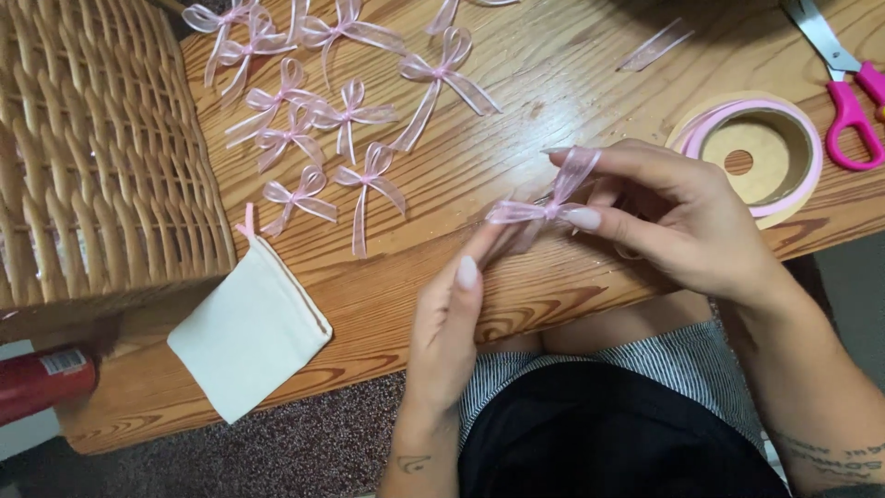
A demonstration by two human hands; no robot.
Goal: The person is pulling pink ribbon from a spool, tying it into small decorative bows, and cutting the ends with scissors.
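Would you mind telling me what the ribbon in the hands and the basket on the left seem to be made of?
The ribbon looks like sheer pink organza: the wood grain shows through it, and its edges look denser. The basket appears to be woven wicker or rattan, matte tan, with visible interlaced strands.

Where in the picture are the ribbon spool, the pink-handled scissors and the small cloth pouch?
ribbon spool (712, 129): head view, on its pink wound ribbon at the left rim.
pink-handled scissors (843, 103): head view, on the pink handle.
small cloth pouch (249, 337): head view, on the middle of the cream fabric.
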